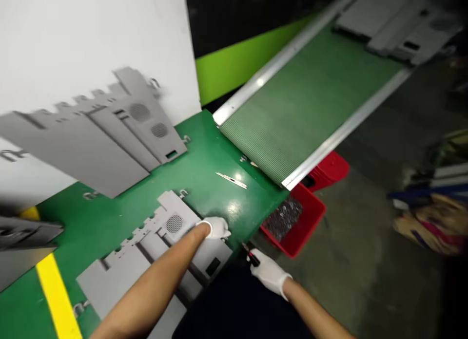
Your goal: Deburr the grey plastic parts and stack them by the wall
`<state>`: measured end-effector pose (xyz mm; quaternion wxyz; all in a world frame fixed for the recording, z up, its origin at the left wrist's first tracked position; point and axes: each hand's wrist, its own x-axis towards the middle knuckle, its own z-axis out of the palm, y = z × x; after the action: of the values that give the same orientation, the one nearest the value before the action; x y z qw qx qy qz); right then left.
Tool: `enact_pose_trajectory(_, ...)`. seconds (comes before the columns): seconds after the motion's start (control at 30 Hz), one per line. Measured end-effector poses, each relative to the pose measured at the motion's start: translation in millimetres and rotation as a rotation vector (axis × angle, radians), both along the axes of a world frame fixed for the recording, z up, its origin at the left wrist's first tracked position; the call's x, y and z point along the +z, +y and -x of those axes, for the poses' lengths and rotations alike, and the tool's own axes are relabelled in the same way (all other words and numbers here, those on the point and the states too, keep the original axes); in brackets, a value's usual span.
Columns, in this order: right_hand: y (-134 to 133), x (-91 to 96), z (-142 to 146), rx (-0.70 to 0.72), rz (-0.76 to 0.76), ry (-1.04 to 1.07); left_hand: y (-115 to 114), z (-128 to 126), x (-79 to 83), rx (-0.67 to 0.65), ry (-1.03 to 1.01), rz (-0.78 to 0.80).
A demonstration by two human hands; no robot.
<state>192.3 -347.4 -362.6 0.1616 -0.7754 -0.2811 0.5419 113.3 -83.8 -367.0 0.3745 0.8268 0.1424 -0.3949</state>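
My left hand (pixel 216 228), in a white glove, rests with curled fingers on the near grey plastic panel (pixel 146 261) lying flat on the green worktable (pixel 219 149), close to its round speaker grille. My right hand (pixel 269 273), also gloved, is closed around a small tool with a red and black handle (pixel 251 255) just off the table's front edge. A second grey panel (pixel 98 134) lies farther back against a white board (pixel 73 37). A thin metal blade (pixel 232 179) lies loose on the table beyond my left hand.
A green ribbed conveyor belt (pixel 307 105) with metal rails runs away to the upper right, carrying more grey panels (pixel 395 22). Below the table edge sit a red bin of dark scraps (pixel 292 222) and another red bin (pixel 329 168). Yellow tape (pixel 54 295) marks the table's left.
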Motion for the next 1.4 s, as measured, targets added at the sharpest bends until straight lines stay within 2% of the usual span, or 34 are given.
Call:
enact_pose_trajectory(0.17, 1.7, -18.2, 2.8, 0.177, -0.03, -0.072, 2.6, -9.7, -26.1, 0.029, 0.04, 0.114)
enact_pose_trajectory(0.27, 8.4, -23.8, -0.8, 0.272, -0.045, -0.098, 1.6, -10.8, -29.8, 0.073, 0.072, 0.152)
enact_pose_trajectory(0.4, 26.0, -27.1, -15.8, 0.384, -0.091, -0.106, 2.3, -11.9, -27.1, 0.114, 0.088, 0.194)
enact_pose_trajectory(0.57, 36.1, -27.4, -29.5, 0.422, -0.126, -0.074, 3.3, -13.5, -23.7, 0.141, 0.088, 0.234)
enact_pose_trajectory(0.97, 33.1, -21.4, -26.1, 0.471, -0.095, -0.076, 8.9, -13.5, -24.1, 0.157, 0.057, 0.353)
enact_pose_trajectory(1.4, 54.9, -3.4, -15.8, 0.479, 0.105, -0.198, 8.0, -11.3, -29.1, 0.17, 0.041, 0.363)
